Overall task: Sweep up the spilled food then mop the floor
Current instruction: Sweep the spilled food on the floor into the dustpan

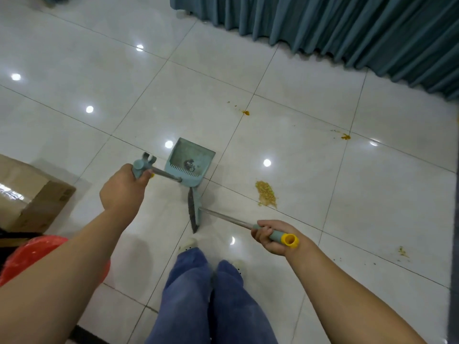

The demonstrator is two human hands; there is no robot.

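Left grip: the left grip (124,187) is a bare hand, its fingers curled round the teal top of the dustpan handle (142,167).
Right grip: the right grip (270,237) is a bare hand, clenched on the broom handle (227,218) just beside its yellow end cap (290,240).
Dustpan: the teal dustpan (196,151) stands on the white tile floor (74,70) in front of the person, and a little dark debris (189,165) lies inside it.
Broom: the broom head (193,209) is down at the floor, just behind the dustpan and in front of the shoes.
Spilled food: a yellowish pile of crumbs (266,194) lies on the floor to the right of the dustpan, apart from both the dustpan and the broom.
Other spots: two orange spots (246,112) (345,137) lie farther away, and small crumbs (402,252) lie at the right.
Person: legs in blue trousers (188,294) and light shoes (187,244) show below.
Surroundings: a teal curtain (347,28) hangs at the top right; a cardboard box (29,194) and a red plastic bag (29,256) are at the left.
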